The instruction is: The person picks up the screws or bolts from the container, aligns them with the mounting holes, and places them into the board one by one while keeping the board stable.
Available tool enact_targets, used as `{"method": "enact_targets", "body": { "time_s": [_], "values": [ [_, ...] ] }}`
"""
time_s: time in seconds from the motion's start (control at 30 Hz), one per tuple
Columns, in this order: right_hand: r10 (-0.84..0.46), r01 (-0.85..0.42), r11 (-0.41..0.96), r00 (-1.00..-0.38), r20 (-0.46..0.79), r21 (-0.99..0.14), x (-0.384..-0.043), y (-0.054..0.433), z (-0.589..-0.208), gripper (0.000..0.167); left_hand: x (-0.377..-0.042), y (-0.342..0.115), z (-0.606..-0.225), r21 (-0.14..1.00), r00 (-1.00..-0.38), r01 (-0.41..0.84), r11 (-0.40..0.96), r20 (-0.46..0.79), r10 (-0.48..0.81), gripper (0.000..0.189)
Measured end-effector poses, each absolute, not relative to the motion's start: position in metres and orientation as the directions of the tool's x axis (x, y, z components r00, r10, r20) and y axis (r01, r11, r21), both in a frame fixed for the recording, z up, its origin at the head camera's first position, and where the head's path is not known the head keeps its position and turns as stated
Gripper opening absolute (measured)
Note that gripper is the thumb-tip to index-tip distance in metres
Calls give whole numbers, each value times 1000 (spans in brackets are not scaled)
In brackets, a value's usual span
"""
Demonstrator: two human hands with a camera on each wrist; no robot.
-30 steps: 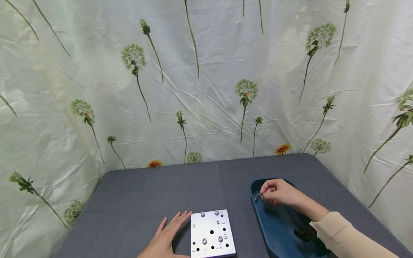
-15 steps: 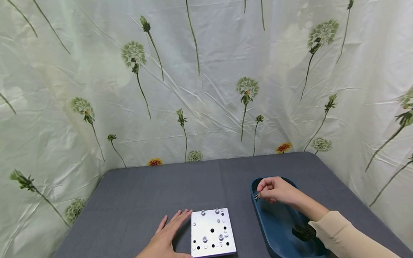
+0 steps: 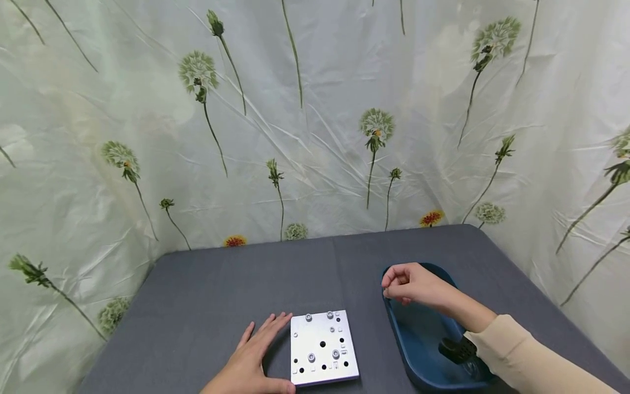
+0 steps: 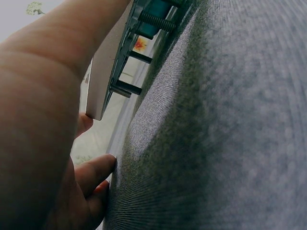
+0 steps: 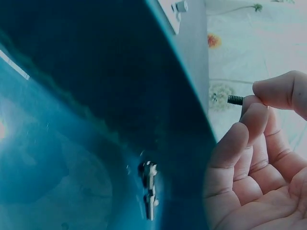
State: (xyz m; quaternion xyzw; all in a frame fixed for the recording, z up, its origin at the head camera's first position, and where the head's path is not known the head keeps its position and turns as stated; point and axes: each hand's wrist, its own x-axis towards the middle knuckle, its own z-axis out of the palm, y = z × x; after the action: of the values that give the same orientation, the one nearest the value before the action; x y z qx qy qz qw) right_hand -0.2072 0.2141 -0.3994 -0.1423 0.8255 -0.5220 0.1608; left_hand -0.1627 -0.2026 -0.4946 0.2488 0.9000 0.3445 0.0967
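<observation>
A silvery square metal plate (image 3: 322, 350) with holes and several socket-head screws lies on the table. In the left wrist view, threaded screw ends (image 4: 127, 87) stick out below it. My left hand (image 3: 258, 355) spreads along its left side, index fingertip at the far corner and thumb at the near corner. My right hand (image 3: 413, 284) is above the left rim of a blue tray (image 3: 403, 345). Between its thumb and index finger it pinches a small screw (image 5: 235, 99), whose threaded end shows in the right wrist view. Small metal hardware (image 5: 150, 189) lies inside the tray.
A black object (image 3: 455, 350) lies at the tray's near end, partly behind the right sleeve (image 3: 512, 345). Grey cloth covers the table (image 3: 256, 279). A white flowered curtain (image 3: 315, 137) hangs behind and on both sides.
My right hand has risen and moved left with the screw, from inside the tray to over its left rim. My left hand stays at the plate. The head view has tilted slightly down.
</observation>
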Motion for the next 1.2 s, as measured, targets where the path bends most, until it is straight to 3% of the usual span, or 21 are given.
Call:
{"method": "enact_targets", "body": {
  "time_s": [0.6, 1.2],
  "values": [
    [-494, -89, 389, -860, -126, -917, -199, 182, -390, 23, -163, -202, -491, 668, -873, 332, 665, -50, 486, 118],
    [-528, -54, 400, -830, -181, -915, -191, 153, -398, 20, -162, -201, -490, 656, -863, 377, 654, -7, 505, 117]
  ]
}}
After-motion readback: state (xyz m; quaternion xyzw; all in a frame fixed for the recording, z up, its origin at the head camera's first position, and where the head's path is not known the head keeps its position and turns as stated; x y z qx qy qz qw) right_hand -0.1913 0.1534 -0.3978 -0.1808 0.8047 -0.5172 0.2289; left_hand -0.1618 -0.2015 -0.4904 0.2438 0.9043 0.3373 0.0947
